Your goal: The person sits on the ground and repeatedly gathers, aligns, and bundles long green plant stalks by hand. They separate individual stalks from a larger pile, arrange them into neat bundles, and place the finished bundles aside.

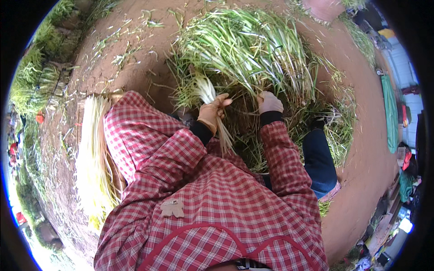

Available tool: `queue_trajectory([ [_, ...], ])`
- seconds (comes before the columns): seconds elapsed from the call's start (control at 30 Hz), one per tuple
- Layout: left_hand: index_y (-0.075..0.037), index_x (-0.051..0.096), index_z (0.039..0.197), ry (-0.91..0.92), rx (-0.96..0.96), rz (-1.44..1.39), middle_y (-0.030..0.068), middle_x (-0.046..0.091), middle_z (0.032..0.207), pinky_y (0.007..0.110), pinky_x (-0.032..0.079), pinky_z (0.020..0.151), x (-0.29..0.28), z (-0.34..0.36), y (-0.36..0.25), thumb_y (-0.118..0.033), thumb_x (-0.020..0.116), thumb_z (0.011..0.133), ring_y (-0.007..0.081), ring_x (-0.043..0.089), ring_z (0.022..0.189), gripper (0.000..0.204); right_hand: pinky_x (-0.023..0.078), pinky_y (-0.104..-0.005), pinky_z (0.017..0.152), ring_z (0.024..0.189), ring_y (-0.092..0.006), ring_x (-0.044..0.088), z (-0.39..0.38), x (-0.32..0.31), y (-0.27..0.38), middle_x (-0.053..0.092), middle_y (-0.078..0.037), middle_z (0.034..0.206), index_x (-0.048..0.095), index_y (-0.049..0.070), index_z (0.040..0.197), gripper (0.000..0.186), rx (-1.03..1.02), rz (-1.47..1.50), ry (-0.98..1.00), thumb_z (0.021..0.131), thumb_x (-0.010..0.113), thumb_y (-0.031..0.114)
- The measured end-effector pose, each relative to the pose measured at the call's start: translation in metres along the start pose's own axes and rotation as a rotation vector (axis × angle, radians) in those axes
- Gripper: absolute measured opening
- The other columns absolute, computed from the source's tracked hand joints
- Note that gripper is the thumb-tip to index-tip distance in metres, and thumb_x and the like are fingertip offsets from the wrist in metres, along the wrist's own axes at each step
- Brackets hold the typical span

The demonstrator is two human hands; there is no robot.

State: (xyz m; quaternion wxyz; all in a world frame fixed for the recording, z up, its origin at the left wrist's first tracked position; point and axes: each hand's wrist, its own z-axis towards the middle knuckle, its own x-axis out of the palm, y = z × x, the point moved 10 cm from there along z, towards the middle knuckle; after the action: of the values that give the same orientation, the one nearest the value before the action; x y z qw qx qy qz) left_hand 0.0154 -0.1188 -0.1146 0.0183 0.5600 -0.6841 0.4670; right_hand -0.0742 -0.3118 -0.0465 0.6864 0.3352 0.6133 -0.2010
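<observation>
My left hand (210,113), in a tan glove, is closed round a bunch of pale, thin stalks (205,88) that look like chives. Their white ends fan out above the fist and thin strands hang below it. To its right, my right hand (271,103), in a whitish glove, pinches stalks at the near edge of a big heap of green chive-like stalks (239,45). The fingertips are partly hidden among the leaves. The heap lies on the ground in front of me, leafy tops to the far left and paler ends toward the right.
A long pile of pale, yellow-tipped stalks (92,158) lies by my left leg. Loose trimmings (337,131) surround my right foot. Green bundles (34,88) line the far left. Scraps litter the brown ground (361,113); a green cloth (389,113) hangs at the right.
</observation>
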Motion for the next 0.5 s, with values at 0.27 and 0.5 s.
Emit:
queue_trajectory([
  [0.27,-0.007,0.056,0.124,0.038,-0.002,0.032,0.004,0.064,0.117,0.022,0.04,0.054,0.007,0.0,0.003,-0.029,0.053,0.096,0.0055,0.036,0.054,0.036,0.049,-0.0399,0.075,0.087,-0.0307,0.062,-0.02,0.024,0.001,0.064,-0.009,0.086,0.064,0.015,0.098,0.024,-0.032,-0.165,-0.079,0.082,0.067,0.033],
  [0.5,-0.006,0.06,0.119,-0.015,-0.002,0.032,0.0036,0.068,0.105,0.022,0.039,0.052,-0.001,0.001,0.006,-0.027,0.058,0.094,0.0048,0.037,0.053,0.033,0.045,-0.0446,0.079,0.085,-0.0304,0.061,-0.023,0.01,0.029,0.065,-0.008,0.086,0.064,0.014,0.087,0.017,-0.18,0.084,-0.038,0.076,0.07,0.025],
])
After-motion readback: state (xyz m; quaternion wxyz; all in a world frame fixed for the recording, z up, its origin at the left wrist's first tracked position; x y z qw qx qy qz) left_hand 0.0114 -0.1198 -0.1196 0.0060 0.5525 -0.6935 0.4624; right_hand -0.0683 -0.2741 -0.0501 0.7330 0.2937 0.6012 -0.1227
